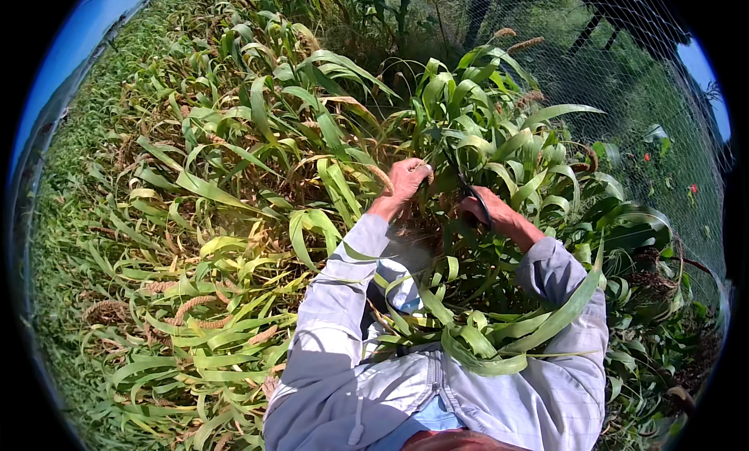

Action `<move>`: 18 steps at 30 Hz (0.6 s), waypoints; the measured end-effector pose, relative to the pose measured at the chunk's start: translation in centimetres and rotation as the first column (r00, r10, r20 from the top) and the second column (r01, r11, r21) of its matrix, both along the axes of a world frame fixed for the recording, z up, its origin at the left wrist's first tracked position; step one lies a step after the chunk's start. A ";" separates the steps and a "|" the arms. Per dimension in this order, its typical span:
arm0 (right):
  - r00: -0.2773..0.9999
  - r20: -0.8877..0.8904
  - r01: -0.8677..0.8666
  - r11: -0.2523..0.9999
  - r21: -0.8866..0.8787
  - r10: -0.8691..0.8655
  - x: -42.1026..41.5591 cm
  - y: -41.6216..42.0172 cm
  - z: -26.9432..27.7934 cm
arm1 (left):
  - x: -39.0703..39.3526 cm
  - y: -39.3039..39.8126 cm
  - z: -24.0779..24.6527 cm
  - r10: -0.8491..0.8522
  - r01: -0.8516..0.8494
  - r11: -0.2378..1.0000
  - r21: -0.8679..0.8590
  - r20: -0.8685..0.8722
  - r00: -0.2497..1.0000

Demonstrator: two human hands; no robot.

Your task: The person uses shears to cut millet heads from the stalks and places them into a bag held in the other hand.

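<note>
My left hand (406,179) is closed around the stem of a foxtail millet seed head, whose tip (431,178) shows beside my fingers. Another tan seed head (381,178) lies against my left wrist. To the right, my right hand (484,208) grips the dark-handled scissors (478,198). Their blades point up and away into the leaves, partly hidden, so I cannot tell whether they touch a stem. Long green leaves (562,316) lie over my right forearm and the front of my light jacket. A white and blue bag or cloth (398,284) shows between my forearms, partly covered by leaves.
Dense millet plants (205,187) with drooping seed heads (196,304) spread on the left and ahead. Netting (655,100) runs along the right side, with dark posts behind it. Broad-leaved plants (635,225) and dark reddish seed heads stand near the netting.
</note>
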State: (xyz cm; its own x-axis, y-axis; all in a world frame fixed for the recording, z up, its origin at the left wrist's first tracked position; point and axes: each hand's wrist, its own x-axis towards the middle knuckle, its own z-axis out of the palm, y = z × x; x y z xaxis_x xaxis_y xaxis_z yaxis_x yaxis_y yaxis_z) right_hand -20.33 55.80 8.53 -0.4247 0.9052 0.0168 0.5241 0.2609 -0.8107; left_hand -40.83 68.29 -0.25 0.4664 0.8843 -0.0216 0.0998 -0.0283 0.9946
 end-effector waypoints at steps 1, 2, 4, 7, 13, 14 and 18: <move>0.989 -0.072 0.108 0.967 -0.230 -0.128 0.0 -0.1 0.0 | -0.3 -0.2 0.0 -0.036 0.040 0.995 -0.087 0.044 0.998; 0.991 -0.056 0.105 0.959 -0.261 -0.124 -0.3 0.1 -0.2 | -0.5 -0.4 0.2 -0.065 0.089 0.980 -0.176 0.135 0.989; 0.995 -0.004 0.092 0.950 -0.300 -0.097 -0.8 0.6 -0.7 | -0.6 -1.1 0.7 -0.061 0.124 0.946 -0.301 0.210 0.976; 0.990 0.076 0.134 0.943 -0.305 -0.116 -1.6 1.3 -1.7 | -0.7 -2.1 1.9 -0.025 0.161 0.891 -0.424 0.310 0.950; 0.957 0.113 -0.291 0.888 0.356 0.269 -1.4 1.6 -2.3 | -1.7 -2.7 2.2 -0.132 0.150 0.964 -0.219 0.096 0.987; 0.991 -0.003 -0.133 0.987 0.095 0.133 -1.1 1.3 -2.1 | -2.0 -2.7 2.0 -0.156 0.153 0.987 -0.058 -0.051 0.986; 0.999 0.039 -0.029 0.986 -0.161 0.035 -0.9 1.2 -1.3 | -3.1 -3.6 1.7 -0.055 0.087 0.987 0.134 -0.227 0.972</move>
State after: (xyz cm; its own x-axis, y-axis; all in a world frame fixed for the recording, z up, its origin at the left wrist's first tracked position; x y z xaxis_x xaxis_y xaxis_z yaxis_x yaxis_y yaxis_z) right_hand -21.21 57.03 7.26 -0.4508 0.8806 -0.1460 0.5516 0.1461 -0.8212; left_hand -43.92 64.73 1.47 0.5256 0.8507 -0.0084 0.3104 -0.1826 0.9329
